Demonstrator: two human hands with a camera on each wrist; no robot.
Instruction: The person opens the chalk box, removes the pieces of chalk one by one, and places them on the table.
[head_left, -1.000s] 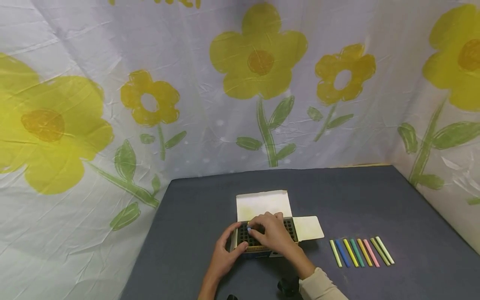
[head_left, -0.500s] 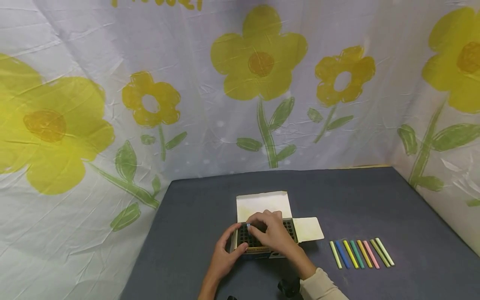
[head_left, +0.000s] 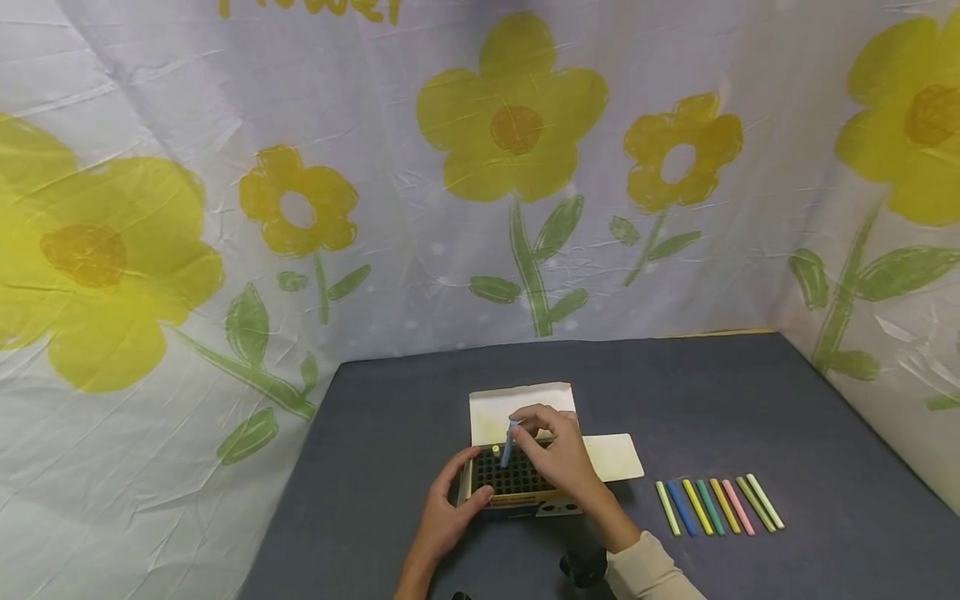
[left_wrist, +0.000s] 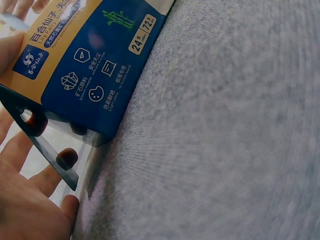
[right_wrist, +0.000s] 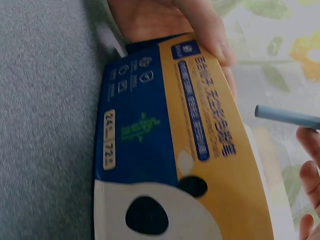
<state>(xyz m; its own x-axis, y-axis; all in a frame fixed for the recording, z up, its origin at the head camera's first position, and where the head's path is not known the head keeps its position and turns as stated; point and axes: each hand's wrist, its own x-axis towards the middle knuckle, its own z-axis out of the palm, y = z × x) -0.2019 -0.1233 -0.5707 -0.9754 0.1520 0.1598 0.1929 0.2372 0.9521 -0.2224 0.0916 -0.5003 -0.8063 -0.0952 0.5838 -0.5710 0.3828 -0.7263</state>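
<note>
In the head view, my left hand point(head_left: 447, 508) holds the left end of a chalk box point(head_left: 517, 504), thumb at the front and forefinger at the back corner. The box stands open, showing a dark insert point(head_left: 510, 479) with rows of round holes. Between thumb and fingers, my right hand point(head_left: 564, 450) pinches a light blue chalk stick point(head_left: 507, 448), tilted above the holes. The right wrist view shows this chalk's lower end point(right_wrist: 282, 115) apart from the box. One yellow chalk stick point(head_left: 496, 451) pokes up at the insert's back left. Blue and orange printing covers the box front point(left_wrist: 95, 65).
Several chalk sticks of different colours, among them a pink one point(head_left: 738, 507), lie in a row right of the box. White lid flaps point(head_left: 611, 457) spread to its back and right. A dark table point(head_left: 405, 417) bears everything, with a flower-printed curtain point(head_left: 405, 292) behind.
My right hand has risen and shifted slightly right, drawing the blue chalk up out of the insert, so more of its length shows. My left hand stays on the box.
</note>
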